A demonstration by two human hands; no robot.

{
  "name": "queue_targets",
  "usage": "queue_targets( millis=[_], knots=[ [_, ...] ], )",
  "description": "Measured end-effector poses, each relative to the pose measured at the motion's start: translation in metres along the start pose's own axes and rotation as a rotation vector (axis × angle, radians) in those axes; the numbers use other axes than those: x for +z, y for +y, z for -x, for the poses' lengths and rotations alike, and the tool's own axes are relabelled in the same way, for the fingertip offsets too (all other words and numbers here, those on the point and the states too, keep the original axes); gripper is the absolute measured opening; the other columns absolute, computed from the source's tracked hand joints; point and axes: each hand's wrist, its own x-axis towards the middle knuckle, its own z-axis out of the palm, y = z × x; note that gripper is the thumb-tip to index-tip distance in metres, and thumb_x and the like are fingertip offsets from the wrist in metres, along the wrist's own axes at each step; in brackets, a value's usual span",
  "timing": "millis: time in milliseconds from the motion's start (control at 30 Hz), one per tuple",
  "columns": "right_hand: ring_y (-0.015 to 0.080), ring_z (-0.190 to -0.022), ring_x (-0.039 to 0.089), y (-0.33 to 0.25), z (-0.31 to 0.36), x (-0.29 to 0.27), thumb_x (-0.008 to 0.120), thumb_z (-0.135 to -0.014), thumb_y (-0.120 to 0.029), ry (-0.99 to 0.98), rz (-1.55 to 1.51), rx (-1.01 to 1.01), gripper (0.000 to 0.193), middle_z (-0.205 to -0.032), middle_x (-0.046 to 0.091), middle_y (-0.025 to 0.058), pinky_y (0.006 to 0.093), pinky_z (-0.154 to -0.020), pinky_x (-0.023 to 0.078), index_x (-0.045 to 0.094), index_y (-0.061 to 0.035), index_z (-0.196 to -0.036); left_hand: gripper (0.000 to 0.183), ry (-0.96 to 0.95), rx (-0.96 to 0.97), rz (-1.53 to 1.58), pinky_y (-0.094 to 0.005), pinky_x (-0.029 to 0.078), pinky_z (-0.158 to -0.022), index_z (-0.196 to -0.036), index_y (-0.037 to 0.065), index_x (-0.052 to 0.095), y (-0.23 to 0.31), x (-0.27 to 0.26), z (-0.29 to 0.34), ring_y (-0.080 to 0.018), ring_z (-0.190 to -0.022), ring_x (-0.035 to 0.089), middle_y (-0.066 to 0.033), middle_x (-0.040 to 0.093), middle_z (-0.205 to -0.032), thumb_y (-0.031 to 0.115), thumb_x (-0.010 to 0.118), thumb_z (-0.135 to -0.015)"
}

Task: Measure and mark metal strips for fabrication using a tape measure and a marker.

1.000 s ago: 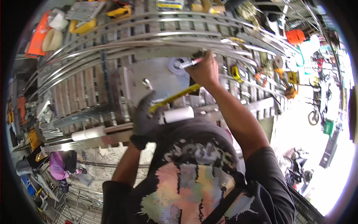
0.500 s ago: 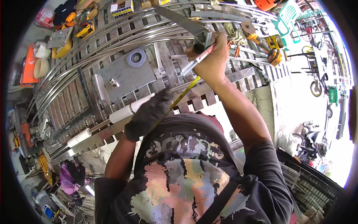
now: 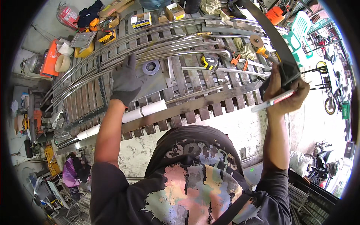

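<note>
My right hand [image 3: 287,93] grips a dark square metal tube [image 3: 279,39], one end toward me, its length curving away to the far side in the fisheye view. A white marker pen [image 3: 270,102] is also held across its fingers. My left hand [image 3: 126,82], in a dark glove, reaches over a grey metal plate [image 3: 155,87] with fingers stretched out toward the long shiny tubes [image 3: 165,52]. Beside it, a round abrasive disc [image 3: 151,67] rests on the plate. A black and yellow tape measure [image 3: 210,63] lies on the slatted metal bench [image 3: 195,84].
An angle grinder [image 3: 260,47] sits at the bench's far right. White-wrapped tubes [image 3: 144,112] lie along the near edge. Small boxes [image 3: 141,20] stand at the back, and an orange case [image 3: 50,58] at far left. A green plastic chair [image 3: 300,33] is beyond the right end.
My right hand has moved right with the square tube and marker. My left hand has moved from near my body up over the plate. The tape measure now shows on the bench.
</note>
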Motion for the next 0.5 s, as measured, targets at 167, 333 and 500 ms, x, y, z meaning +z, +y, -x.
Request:
queue_targets(
  millis=[167, 333, 500],
  knots=[
    [0.0207, -0.09, 0.064, -0.02, 0.014, -0.049, 0.078, -0.107, -0.004, -0.198, 0.029, -0.006, 0.032, -0.104, 0.061, 0.0119, 0.0363, -0.077, 0.061, 0.047, 0.0007, -0.112, 0.02, -0.12, 0.385, 0.407, -0.0525, 0.056, -0.097, -0.116, 0.009, 0.08, 0.082, 0.008, 0.015, -0.0373, -0.112, 0.073, -0.015, 0.077, -0.124, 0.02, 0.07, -0.103],
    [0.0219, -0.075, 0.061, -0.019, 0.025, -0.09, 0.083, -0.103, -0.004, -0.291, 0.13, -0.006, 0.039, -0.085, 0.05, 0.0071, 0.0337, -0.068, 0.054, 0.044, -0.0033, -0.098, 0.02, -0.321, 0.361, 0.486, -0.0523, 0.058, -0.083, -0.115, 0.01, 0.08, 0.16, 0.066, 0.065, -0.0378, -0.09, 0.073, -0.0156, 0.075, -0.102, 0.021, 0.07, -0.102],
    [0.0217, -0.071, 0.057, -0.023, 0.061, -0.111, 0.09, -0.097, -0.001, -0.327, 0.05, 0.042, 0.052, -0.081, 0.055, 0.0103, 0.0327, -0.067, 0.047, 0.038, -0.0068, -0.097, 0.024, -0.175, 0.233, 0.852, -0.0526, 0.059, -0.087, -0.12, 0.006, 0.079, 0.208, 0.078, 0.097, -0.0413, -0.095, 0.074, -0.0201, 0.076, -0.105, 0.021, 0.074, -0.103]
  ],
)
